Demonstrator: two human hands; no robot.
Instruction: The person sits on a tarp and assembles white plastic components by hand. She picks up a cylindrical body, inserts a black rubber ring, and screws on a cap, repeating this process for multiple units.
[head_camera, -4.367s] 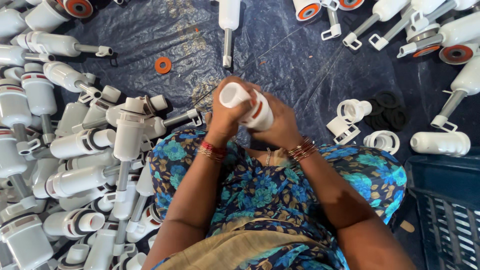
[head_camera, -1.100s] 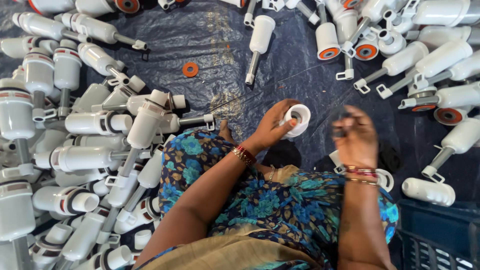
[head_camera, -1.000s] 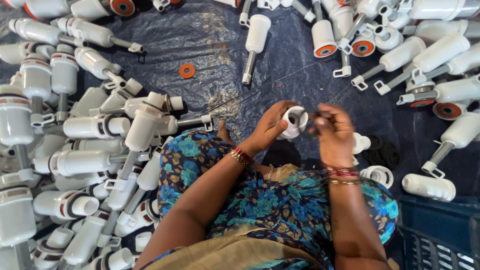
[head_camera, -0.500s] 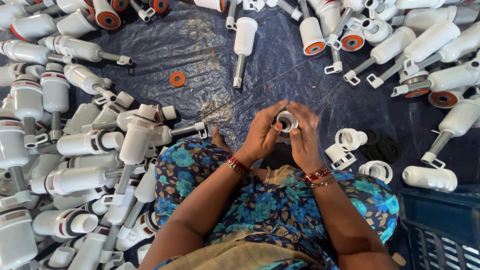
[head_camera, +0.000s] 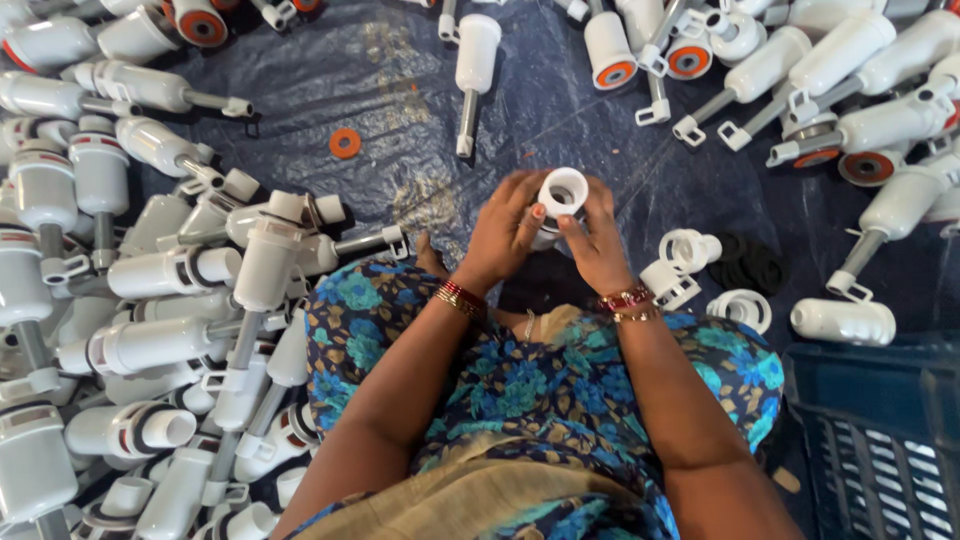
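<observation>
Both hands up front, over dark plastic sheet (head_camera: 400, 80). Left hand (head_camera: 505, 235) and right hand (head_camera: 600, 245) clamped together round white plastic fitting (head_camera: 562, 192), open end up. Piles of white fittings (head_camera: 150, 300) left, loose orange washer (head_camera: 345, 143) beyond.

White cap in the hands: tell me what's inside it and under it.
The white cap shows a hollow, dark opening; nothing can be made out inside. The left hand and right hand grip its sides, covering its lower part and whatever lies beneath.
</observation>
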